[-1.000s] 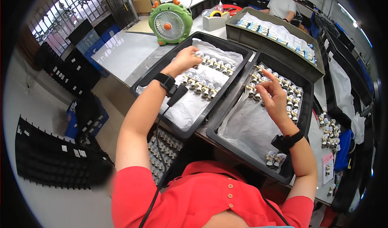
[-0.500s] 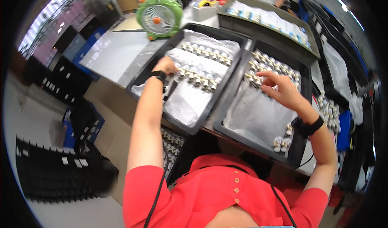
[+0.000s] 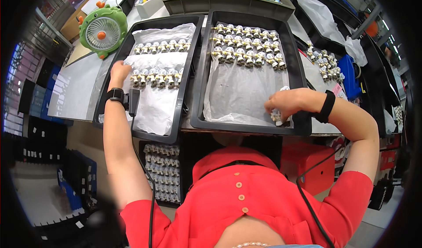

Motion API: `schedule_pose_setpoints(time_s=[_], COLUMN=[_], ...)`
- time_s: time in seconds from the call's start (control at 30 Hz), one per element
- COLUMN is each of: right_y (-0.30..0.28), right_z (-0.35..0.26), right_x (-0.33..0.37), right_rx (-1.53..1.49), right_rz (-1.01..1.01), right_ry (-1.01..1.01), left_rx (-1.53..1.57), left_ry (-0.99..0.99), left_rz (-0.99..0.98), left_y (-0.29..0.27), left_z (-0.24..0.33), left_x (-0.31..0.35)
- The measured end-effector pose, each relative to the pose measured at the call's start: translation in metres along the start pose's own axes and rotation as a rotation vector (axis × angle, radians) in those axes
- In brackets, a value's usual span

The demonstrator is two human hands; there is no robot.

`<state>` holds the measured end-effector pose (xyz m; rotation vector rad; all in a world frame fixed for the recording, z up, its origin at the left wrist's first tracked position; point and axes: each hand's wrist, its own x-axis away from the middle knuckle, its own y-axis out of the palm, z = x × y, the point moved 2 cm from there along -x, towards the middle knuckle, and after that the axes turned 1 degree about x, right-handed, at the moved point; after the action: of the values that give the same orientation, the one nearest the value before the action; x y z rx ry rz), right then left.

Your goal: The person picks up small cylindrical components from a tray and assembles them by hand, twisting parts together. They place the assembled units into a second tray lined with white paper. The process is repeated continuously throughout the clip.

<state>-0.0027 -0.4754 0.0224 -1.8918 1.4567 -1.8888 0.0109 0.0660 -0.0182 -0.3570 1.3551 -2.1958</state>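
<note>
My right hand [image 3: 288,103] reaches into the near right corner of the right black tray [image 3: 246,126]. Its bent fingers close on a small white figurine [image 3: 276,116], and part of another shows past the knuckles. My left hand [image 3: 119,74] is at the left rim of the left black tray [image 3: 169,138], beside the left end of a row of figurines [image 3: 154,78]. Those fingers are curled; whether anything is in them is hidden. A second figurine row [image 3: 160,47] lies farther back on the white lining. Several rows of figurines [image 3: 248,57] fill the far part of the right tray.
A green fan [image 3: 102,35] stands beyond the left tray. Behind the right tray is an olive crate [image 3: 228,4] of blue-and-white pieces. Loose figurines [image 3: 327,65] lie right, near a blue object [image 3: 350,76]. Another batch of figurines [image 3: 162,173] sits below the table edge.
My right hand has moved from the figurine rows to the near right corner of the right tray and closed there. My left hand stays near its row's left end. The view has turned.
</note>
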Motion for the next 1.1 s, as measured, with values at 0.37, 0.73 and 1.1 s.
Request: schedule_pose_setpoints(time_s=[0.37,0.73,1.1], right_y=[-0.072,-0.126,-0.11], right_z=[-0.009,-0.007,-0.022], right_x=[0.02,0.019,-0.03], right_rx=[-0.208,-0.779,-0.516], right_rz=[0.392,0.716,1.22], right_ry=[-0.133,-0.458,-0.576], left_rx=[0.819,1.223,1.564], left_ry=[0.585,0.462,0.319], left_rz=[-0.65,-0.958,-0.865], left_y=[-0.015,0.024,0.024], left_z=[0.235,0.26,0.242], left_x=[0.175,0.208,0.187])
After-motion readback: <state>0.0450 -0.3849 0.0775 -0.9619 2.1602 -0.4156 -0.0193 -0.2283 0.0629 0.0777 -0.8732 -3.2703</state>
